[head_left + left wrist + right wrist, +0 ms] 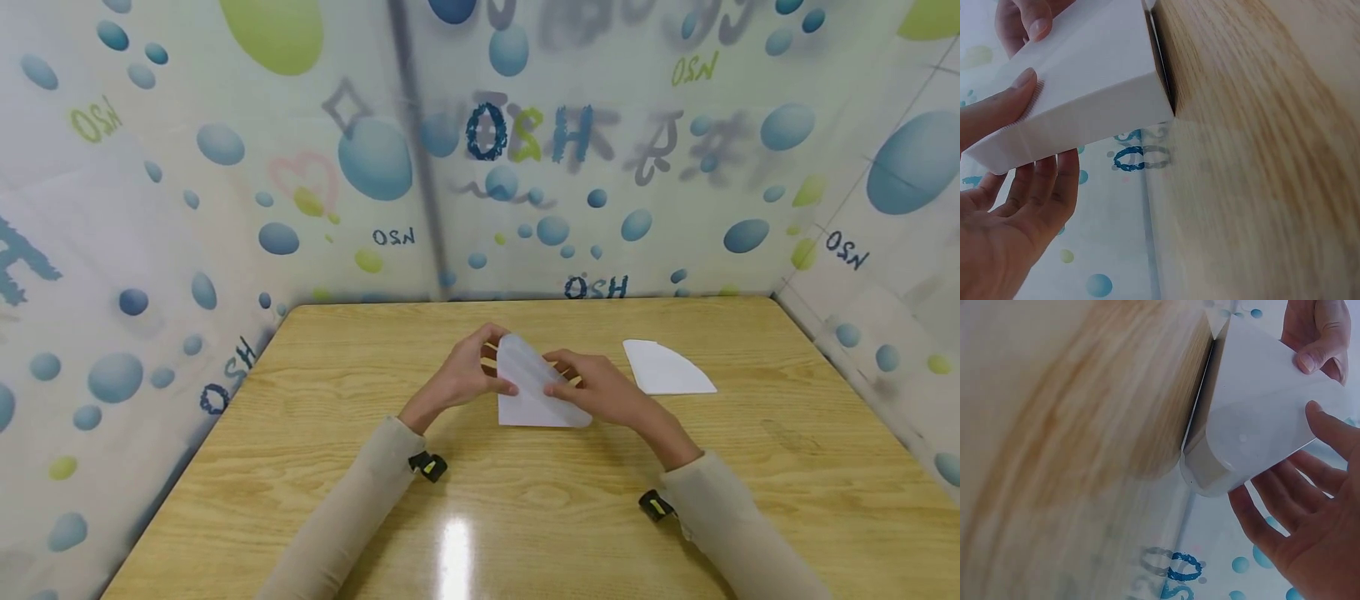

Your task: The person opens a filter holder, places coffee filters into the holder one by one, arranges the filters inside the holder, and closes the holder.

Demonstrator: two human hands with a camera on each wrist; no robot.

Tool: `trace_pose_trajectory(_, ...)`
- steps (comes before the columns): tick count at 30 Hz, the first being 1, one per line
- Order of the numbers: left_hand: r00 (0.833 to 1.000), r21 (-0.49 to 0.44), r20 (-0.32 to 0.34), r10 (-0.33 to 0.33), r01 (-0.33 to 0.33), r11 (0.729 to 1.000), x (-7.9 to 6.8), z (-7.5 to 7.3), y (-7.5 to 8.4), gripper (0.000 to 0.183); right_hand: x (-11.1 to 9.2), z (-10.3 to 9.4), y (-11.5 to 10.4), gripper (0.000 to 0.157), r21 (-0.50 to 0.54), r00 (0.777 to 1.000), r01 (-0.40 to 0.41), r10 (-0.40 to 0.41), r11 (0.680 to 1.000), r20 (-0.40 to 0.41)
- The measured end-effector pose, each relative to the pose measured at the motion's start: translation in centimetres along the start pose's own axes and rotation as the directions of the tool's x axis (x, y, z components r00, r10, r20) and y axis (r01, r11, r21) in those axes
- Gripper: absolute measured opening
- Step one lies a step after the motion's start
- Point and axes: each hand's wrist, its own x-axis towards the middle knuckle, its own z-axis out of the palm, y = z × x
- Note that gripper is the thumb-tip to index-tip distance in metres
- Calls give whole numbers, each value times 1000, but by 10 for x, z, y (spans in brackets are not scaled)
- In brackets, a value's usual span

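Near the middle of the table, both hands hold a white wedge-shaped paper box (pixel 517 408) upright, its straight bottom edge close to the wood. My left hand (pixel 468 371) grips the left side, thumb on the near face and fingers behind. On the right, my right hand (pixel 603 390) pinches the sloping side the same way. The left wrist view shows a perforated edge on the box (pixel 1097 62) under the left thumb. A clear plastic piece (pixel 1229 440) with a rounded corner covers part of the box in the right wrist view.
A white quarter-circle piece (pixel 667 371) lies flat on the wooden table (pixel 322 392), to the right of the hands and farther back. Behind the table hangs a patterned curtain (pixel 360 250). Small cameras are strapped to both sleeves.
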Motion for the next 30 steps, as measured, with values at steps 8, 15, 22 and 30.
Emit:
trace_pose_trajectory(8, 1000, -17, 19, 17, -17, 1000, 1, -2, -1, 68, 1, -1, 0, 47, -16, 1000, 13, -13, 1000, -6)
trace_pose_trajectory(15, 1000, -30, 26, 11, -10, 1000, 1, -1, 1, 65, 3, 1, 3, 45, -28, 999, 20, -21, 999, -25)
trace_pose_trajectory(22, 998, -23, 54, 29, -28, 999, -1, 0, 1, 59, 3, 2, 5, 43, -38, 999, 24, -26, 999, -35)
trace_pose_trajectory(30, 995, 33, 101, 19, -23, 999, -1, -2, -1, 55, 0, 0, 2, 42, -37, 1000, 18, -19, 999, -17)
